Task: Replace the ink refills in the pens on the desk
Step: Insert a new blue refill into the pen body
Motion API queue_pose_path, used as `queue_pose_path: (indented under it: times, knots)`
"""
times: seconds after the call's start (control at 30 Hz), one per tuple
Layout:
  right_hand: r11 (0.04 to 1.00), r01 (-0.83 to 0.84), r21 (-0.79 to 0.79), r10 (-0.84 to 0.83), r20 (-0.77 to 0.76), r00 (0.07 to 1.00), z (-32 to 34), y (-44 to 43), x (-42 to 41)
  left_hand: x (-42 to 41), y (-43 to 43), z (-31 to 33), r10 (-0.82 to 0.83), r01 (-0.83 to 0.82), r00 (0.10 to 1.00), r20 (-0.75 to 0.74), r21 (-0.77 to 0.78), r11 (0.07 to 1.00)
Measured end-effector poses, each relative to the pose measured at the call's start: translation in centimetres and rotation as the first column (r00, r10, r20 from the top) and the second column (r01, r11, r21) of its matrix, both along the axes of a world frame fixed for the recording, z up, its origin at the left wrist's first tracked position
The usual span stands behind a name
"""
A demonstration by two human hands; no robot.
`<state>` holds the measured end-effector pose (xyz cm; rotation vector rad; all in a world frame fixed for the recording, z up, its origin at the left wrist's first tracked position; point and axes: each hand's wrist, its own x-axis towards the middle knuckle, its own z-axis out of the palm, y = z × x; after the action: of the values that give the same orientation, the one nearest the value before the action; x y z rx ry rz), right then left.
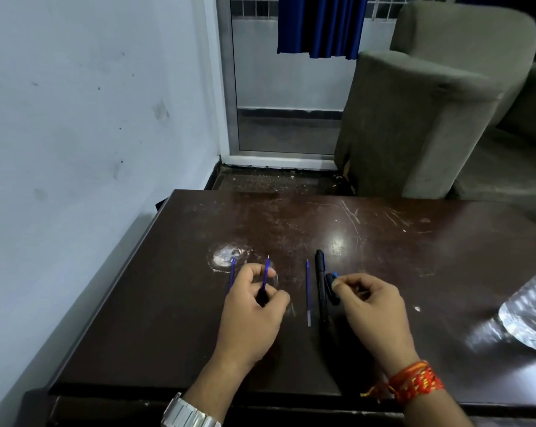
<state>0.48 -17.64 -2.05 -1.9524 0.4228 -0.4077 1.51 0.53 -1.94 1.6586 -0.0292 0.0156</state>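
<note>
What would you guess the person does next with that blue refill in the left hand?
Probably bring the two hands together: the left hand holds a blue refill tip up, and the right hand pinches a small dark pen piece beside the black pen.

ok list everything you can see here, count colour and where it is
desk: 1, dark brown, scratched, fills the lower frame
loose refills: 2, blue; one on the desk between the hands, one partly hidden behind the left hand
held refill: 1, blue, tip up, in the left hand
pen: 1, black, on the desk beside the right hand
small pen part: 1, black and blue, at the right fingertips
plastic bottle: 1, clear, right edge
armchair: 1, grey, behind the desk
curtain: 1, blue, top centre
wristwatch: 1, silver, left wrist
thread bracelet: 1, red, right wrist
left hand: pinching the held refill
right hand: pinching the small pen part
</note>
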Motion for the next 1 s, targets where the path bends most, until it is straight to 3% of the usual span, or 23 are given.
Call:
queue_pose_path:
  times: [0.1,0.17,0.5,1.0]
  knots:
    - [0.990,-0.032,-0.135,0.027,-0.036,0.999,-0.1,0.5,0.0,0.1,0.0,-0.2,-0.013,-0.015,0.992,-0.125,-0.221,0.975]
    - [0.984,-0.031,-0.176,0.021,-0.059,0.998,-0.2,0.5,0.2,0.2,0.0,-0.2,-0.011,-0.034,0.987,-0.160,-0.277,0.960]
    - [0.973,0.021,-0.228,-0.048,-0.111,0.993,-0.3,-1.2,1.3,0.4,-0.2,0.3,-0.037,0.002,0.993,-0.114,-0.293,0.956]
    - [0.937,-0.068,-0.342,-0.042,-0.303,0.952,0.6,-1.5,2.0,0.2,-0.5,0.7,-0.060,0.040,0.995,-0.074,-0.247,0.968]
